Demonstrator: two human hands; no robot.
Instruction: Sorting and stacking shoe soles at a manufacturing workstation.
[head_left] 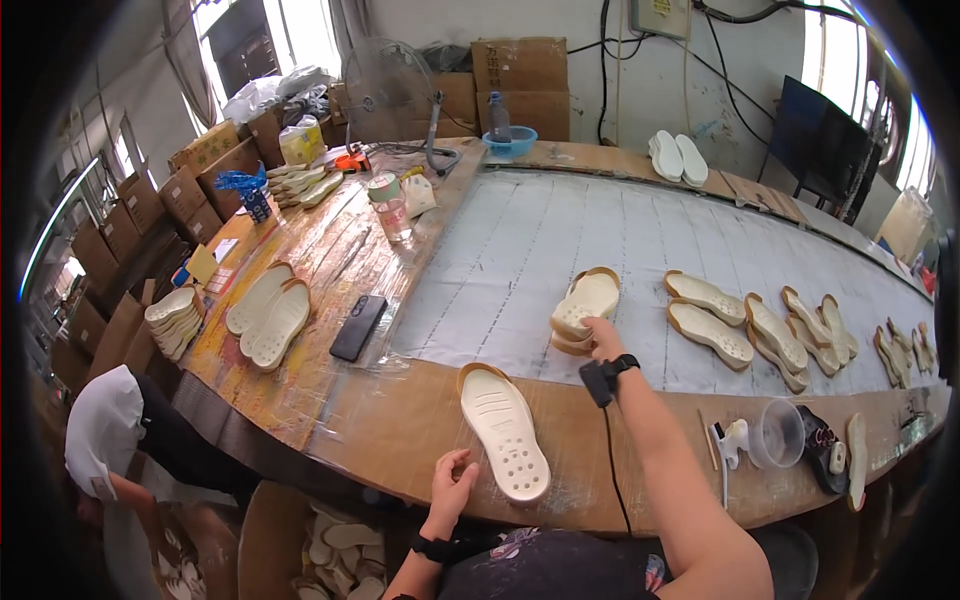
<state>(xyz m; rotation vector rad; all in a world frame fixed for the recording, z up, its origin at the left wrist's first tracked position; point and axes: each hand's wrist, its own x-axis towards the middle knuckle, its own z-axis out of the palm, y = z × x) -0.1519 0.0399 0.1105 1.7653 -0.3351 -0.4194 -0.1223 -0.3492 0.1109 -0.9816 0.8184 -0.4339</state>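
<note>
On the long wooden surface (400,420), right hand (603,340) rests on a short stack of cream insoles (585,305), fingers closed on its near edge. Left hand (452,487) sits just beside a single perforated insole (505,432), fingers loosely curled, holding nothing. Clear plastic cup (780,434) to the right, contents unclear. Cardboard box (275,540) below holds loose insoles. Blue bowl (510,143) at far end, contents hidden.

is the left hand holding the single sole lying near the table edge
No, the left hand rests open on the table edge just beside the single sole, while the right hand reaches to the stack of soles.
</note>
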